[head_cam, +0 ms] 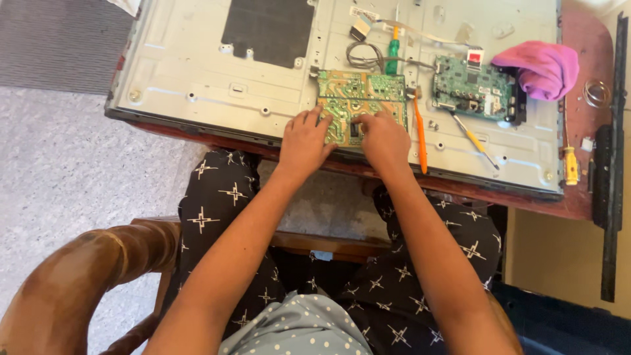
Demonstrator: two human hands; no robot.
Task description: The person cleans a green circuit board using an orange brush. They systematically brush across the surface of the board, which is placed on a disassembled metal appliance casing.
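Note:
A flat-screen panel's grey metal back lies face down on a reddish table. A green-and-tan circuit board sits on it near the front edge. My left hand rests on the board's lower left part, fingers curled on its surface. My right hand presses on the board's lower middle, fingertips on a dark component. Whether either hand grips anything is hidden by the fingers. An orange tool lies just right of my right hand.
A second green board sits to the right, beside a pink cloth. A green-handled screwdriver, a yellow-handled tool and another yellow-handled screwdriver lie around. A wooden chair arm is at lower left.

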